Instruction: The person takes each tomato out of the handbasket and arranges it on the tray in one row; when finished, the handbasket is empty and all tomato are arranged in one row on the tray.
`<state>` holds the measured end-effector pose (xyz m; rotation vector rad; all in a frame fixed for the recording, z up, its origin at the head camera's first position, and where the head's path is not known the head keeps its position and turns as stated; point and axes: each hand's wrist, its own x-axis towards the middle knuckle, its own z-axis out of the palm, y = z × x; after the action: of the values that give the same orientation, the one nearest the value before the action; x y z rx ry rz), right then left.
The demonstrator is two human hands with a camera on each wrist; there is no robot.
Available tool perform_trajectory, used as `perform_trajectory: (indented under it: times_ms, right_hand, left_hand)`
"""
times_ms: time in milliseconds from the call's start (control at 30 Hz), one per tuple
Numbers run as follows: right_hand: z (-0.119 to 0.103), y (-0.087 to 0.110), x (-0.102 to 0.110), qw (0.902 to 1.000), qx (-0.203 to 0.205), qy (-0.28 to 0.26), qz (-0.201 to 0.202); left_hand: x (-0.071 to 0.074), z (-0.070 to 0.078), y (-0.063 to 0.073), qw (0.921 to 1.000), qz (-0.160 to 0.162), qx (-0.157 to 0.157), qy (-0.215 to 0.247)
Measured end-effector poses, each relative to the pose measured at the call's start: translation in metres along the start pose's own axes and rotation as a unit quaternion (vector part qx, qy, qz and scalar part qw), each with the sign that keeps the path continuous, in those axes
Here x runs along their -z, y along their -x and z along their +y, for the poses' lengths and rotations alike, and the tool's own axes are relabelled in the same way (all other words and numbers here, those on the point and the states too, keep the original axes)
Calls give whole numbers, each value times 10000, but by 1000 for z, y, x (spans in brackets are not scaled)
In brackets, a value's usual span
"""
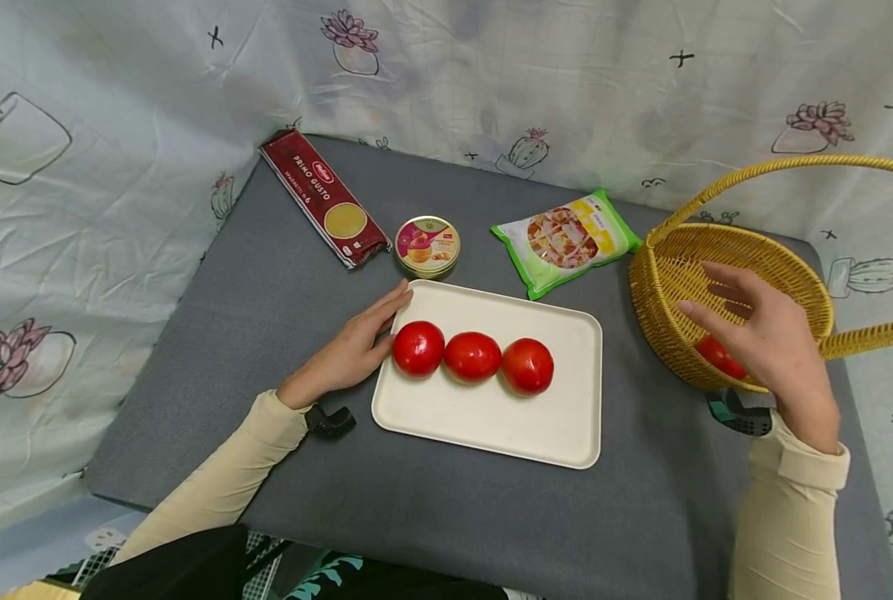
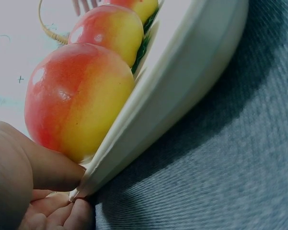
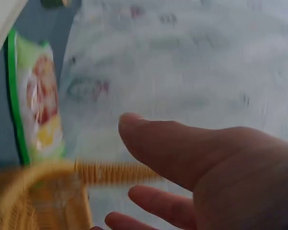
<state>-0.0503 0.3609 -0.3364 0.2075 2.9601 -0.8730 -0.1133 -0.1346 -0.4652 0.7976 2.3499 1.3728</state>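
Three glossy round fruits, red on top and yellow lower down, lie in a row on a cream tray [image 1: 484, 425]: a left fruit [image 1: 418, 349], a middle fruit [image 1: 472, 357] and a right fruit [image 1: 527, 367]. My left hand [image 1: 352, 350] pinches the tray's left rim between thumb and fingers, close beside the left fruit [image 2: 79, 103]. Over the yellow wicker basket [image 1: 660, 321] hovers my right hand [image 1: 769, 342], fingers spread and holding nothing. Beneath it, another red fruit [image 1: 719, 357] lies in the basket, partly hidden by the hand.
Behind the tray are a dark red spaghetti pack [image 1: 322, 196], a round tin [image 1: 427, 247] and a green-and-white food bag [image 1: 566, 242]. The basket's tall handle [image 1: 784, 162] arches up at the right. A patterned curtain [image 1: 446, 100] borders the grey table [image 1: 236, 292].
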Motion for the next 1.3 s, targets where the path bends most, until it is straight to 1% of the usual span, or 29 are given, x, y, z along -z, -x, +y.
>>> perform_trajectory:
  times_ms: [167,233,300,433,567,700,833,933,1067,1300]
  right_hand:
    - [39,-6,12,9970,-739,-144,-199]
    - [50,-8,14,9948,-942,-121,-360]
    - [60,-10,15,9930,-1030,26,-573]
    - [72,-12,16,9905,-941,267,-968]
    - [79,-13,17,9876,-834,413,-1267]
    - [81,-14,16,9831,-909,538,-1495]
    - [82,-14,14,9786,-1041,534,-1691]
    - [82,-13,13,9777,-986,617,-1751]
    - [83,-12,11,9788,-806,793,-1707]
    - [86,-12,8,9785,-811,820,-1707]
  left_hand:
    - [0,0,0,10000,-16,24,-14]
    - [0,-1,-1,10000,-14,7,-17]
    - [0,-1,-1,10000,-10,-24,-24]
    - [1,-1,-1,10000,6,-89,-35]
    - [2,-1,-1,9999,6,-133,38]
    - [2,-1,0,9999,9,-105,73]
    - [1,-2,0,9999,23,-69,74]
    - [0,-3,-1,9999,33,-67,113]
    - [0,-3,-1,9999,29,-51,120]
    - [-1,-2,-2,9999,-15,-2,108]
